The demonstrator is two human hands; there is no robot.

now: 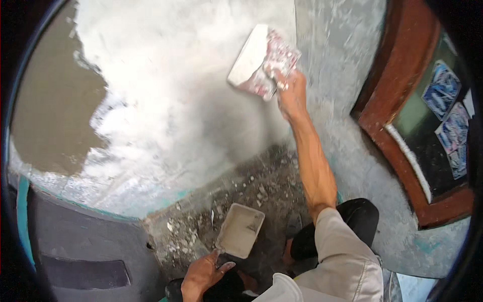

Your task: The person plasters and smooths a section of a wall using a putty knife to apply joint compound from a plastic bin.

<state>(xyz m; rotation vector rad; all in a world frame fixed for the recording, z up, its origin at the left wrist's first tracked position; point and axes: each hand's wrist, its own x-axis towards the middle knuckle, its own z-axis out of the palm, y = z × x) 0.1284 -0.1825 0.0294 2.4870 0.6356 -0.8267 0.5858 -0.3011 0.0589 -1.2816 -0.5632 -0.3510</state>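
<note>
My right hand (288, 88) grips a wide putty knife (251, 55), its white blade against the white-coated wall (151, 75) and its handle area crusted with pink-stained, whitish residue. A soft shadow falls on the coating below the tool. My left hand (206, 274) is low in view, thumb and forefinger apart, with whitish smears on it. Just above it is a beige rectangular tray (240, 229) with a dull film inside. The fingertips overlap the tray's near corner; whether they touch it I cannot tell. An olive-grey uncoated patch (50, 116) borders the coating at the left.
A reddish-brown window frame (372, 121) with dark glass and patterned stickers is on the right, set in mottled grey wall (332, 75). Rubble lies on the floor (183, 236). A dark grey panel (90, 236) fills the lower left. My legs (357, 221) are at the bottom.
</note>
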